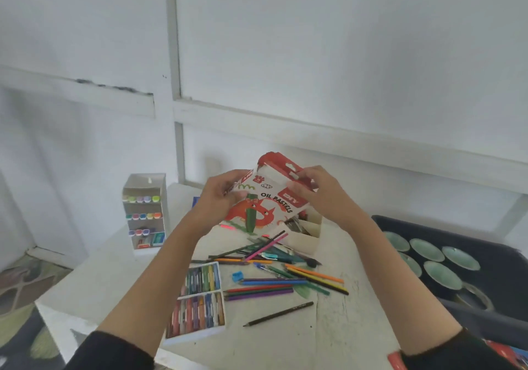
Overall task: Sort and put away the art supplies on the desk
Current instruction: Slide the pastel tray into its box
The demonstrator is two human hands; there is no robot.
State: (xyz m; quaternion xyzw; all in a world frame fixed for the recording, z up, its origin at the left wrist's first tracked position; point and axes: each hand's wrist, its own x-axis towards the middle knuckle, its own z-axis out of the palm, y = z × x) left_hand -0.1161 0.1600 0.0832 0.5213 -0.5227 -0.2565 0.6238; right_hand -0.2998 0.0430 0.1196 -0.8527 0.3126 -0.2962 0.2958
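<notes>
I hold a red and white oil pastels box [265, 201] up above the white desk [343, 327]. My left hand [220, 198] grips its left end. My right hand [317, 189] pinches the red flap at its top right. Below it, a white tray of oil pastels [200, 301] lies on the desk. Several coloured pencils [274, 281] are scattered to its right, with a blue sharpener [237, 276] and a dark pencil [278, 314] lying apart.
A white marker rack [145, 212] stands at the desk's far left. A cream organiser box [307, 235] sits behind the pencils. A dark bin with green bowls [434, 258] is at the right. The wall rises close behind the desk.
</notes>
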